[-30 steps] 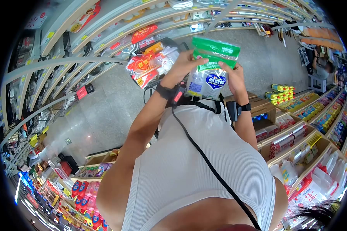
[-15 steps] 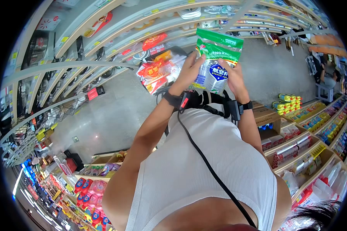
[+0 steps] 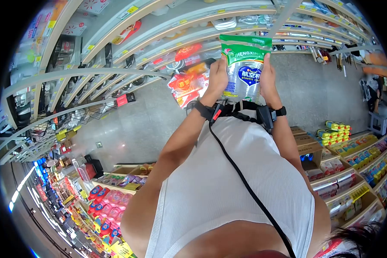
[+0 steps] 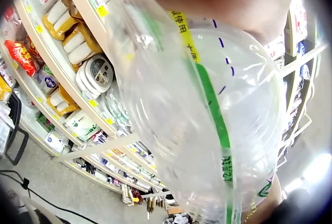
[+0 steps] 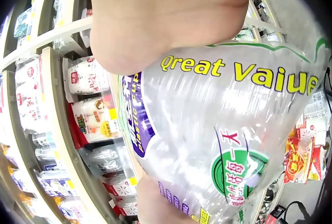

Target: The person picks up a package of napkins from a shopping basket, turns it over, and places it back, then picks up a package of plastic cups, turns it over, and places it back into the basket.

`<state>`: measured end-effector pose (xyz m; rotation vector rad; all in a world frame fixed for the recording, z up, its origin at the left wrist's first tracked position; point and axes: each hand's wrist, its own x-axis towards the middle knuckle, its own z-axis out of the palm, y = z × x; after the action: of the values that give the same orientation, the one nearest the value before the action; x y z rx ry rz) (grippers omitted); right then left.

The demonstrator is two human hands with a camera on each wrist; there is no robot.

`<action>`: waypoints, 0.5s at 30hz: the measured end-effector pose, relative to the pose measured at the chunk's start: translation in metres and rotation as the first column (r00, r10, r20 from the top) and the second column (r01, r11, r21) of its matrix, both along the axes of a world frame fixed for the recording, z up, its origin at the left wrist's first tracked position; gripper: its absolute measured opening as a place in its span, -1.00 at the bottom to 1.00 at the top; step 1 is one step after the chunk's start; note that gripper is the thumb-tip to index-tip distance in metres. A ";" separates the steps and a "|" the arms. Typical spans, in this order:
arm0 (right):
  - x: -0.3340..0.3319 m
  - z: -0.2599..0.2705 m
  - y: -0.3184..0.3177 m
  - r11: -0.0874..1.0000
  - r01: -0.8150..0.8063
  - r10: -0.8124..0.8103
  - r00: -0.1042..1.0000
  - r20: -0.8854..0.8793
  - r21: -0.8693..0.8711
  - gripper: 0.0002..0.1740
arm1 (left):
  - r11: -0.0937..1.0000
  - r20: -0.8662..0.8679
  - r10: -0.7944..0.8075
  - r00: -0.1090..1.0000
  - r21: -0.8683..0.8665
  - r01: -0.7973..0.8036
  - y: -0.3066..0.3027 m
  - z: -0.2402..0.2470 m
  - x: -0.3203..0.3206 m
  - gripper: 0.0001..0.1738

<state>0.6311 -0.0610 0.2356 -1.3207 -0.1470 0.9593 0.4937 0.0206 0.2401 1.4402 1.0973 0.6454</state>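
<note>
A bag of plastic cups [image 3: 245, 71] is held upright between both hands, just to the right of the basket of red snack packs [image 3: 185, 86], and its green top reaches higher than the basket. The left hand [image 3: 217, 79] is curled round the bag side that is nearer to the basket. The right hand [image 3: 268, 79] grips the far side in the same way, both closed firmly on it.

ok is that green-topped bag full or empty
Full: clear cups pack the bag, seen through its film in both wrist views. Left hand and right hand grip it.
</note>
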 end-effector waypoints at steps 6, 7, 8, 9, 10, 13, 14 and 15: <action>0.023 -0.001 -0.003 1.000 0.030 -0.030 0.999 0.044 0.004 -0.32 | 0.994 0.014 0.052 0.999 -0.096 -0.050 -0.005 -0.010 0.021 -0.37; 0.026 -0.005 -0.001 0.999 0.028 -0.030 0.999 0.038 0.029 -0.32 | 0.992 0.043 0.073 0.996 -0.104 -0.068 -0.005 -0.012 0.024 -0.37; 0.030 -0.008 -0.001 0.999 0.030 -0.031 0.999 0.030 0.030 -0.32 | 0.990 0.072 0.093 0.993 -0.111 -0.085 -0.006 -0.013 0.027 -0.38; 0.035 -0.010 -0.003 0.999 0.001 -0.002 0.999 0.033 0.038 -0.32 | 0.990 0.064 0.091 0.994 -0.111 -0.084 -0.007 -0.015 0.029 -0.38; 0.039 -0.012 -0.004 0.999 -0.027 0.025 0.999 0.038 0.044 -0.32 | 0.988 0.075 0.082 0.994 -0.134 -0.071 -0.007 -0.013 0.031 -0.39; 0.048 -0.008 -0.006 0.999 -0.022 0.022 1.000 -0.011 0.048 -0.32 | 0.982 0.062 0.130 0.990 -0.147 -0.119 -0.013 -0.008 0.043 -0.39; 0.050 -0.005 -0.005 0.999 -0.008 0.010 0.999 -0.050 0.042 -0.32 | 0.974 0.041 0.188 0.981 -0.133 -0.182 -0.014 -0.004 0.046 -0.38; 0.053 -0.006 -0.006 0.999 -0.013 0.015 0.998 -0.055 0.041 -0.32 | 0.973 0.036 0.194 0.980 -0.133 -0.187 -0.016 -0.001 0.049 -0.38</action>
<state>0.6840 -0.0673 0.2292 -1.2558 -0.1328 0.9991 0.5424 0.0048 0.2395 1.2123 1.2263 0.7276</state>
